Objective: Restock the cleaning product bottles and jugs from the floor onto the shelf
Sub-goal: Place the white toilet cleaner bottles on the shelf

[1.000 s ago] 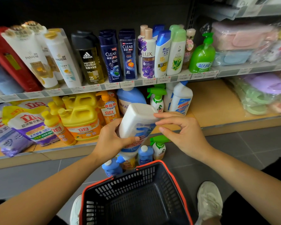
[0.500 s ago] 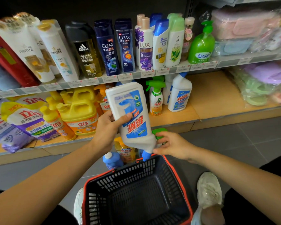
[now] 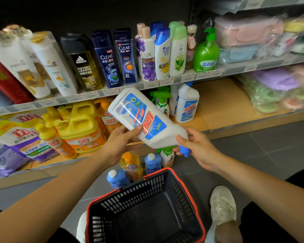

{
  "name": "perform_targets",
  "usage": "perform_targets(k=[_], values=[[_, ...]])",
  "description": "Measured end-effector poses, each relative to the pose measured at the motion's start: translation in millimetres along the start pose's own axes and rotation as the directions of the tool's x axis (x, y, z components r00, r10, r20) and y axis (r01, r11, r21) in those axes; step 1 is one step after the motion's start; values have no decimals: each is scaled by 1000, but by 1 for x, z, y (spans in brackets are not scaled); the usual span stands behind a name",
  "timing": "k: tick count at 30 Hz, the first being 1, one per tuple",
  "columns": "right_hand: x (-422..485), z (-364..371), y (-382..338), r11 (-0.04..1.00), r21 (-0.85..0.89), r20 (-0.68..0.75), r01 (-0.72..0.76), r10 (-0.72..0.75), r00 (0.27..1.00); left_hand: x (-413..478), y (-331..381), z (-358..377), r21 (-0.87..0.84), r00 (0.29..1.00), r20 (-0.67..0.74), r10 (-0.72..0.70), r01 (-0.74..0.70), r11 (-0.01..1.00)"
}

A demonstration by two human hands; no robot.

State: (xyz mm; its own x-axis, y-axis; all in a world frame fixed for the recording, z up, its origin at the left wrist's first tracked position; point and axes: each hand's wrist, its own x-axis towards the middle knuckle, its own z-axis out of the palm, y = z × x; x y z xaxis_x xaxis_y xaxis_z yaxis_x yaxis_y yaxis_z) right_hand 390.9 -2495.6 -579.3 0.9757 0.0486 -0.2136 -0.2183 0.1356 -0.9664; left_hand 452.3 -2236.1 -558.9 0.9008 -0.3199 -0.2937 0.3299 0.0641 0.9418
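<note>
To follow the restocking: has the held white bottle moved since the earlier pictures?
Yes. Judged against the shelf bottle, the held bottle has tilted: its blue cap swung right and upward, away from the basket rim, toward the right hand.

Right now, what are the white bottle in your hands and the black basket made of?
The white bottle looks like smooth, glossy plastic: light glints across its printed label. Its blue cap seems plastic too. The basket looks like hard, matte black plastic, judging by its moulded grid of holes, with an orange-red rim.
</note>
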Motion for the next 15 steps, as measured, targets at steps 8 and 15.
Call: perform_targets(k=[8, 15], values=[[10, -44, -71, 848, -445, -151, 288, -388, 909, 13, -31, 33, 217, 992, 33, -124, 114, 969], [18, -70, -103, 624, -735, -89, 265, -476, 875, 40, -23, 43, 401, 999, -47, -25, 42, 915]])
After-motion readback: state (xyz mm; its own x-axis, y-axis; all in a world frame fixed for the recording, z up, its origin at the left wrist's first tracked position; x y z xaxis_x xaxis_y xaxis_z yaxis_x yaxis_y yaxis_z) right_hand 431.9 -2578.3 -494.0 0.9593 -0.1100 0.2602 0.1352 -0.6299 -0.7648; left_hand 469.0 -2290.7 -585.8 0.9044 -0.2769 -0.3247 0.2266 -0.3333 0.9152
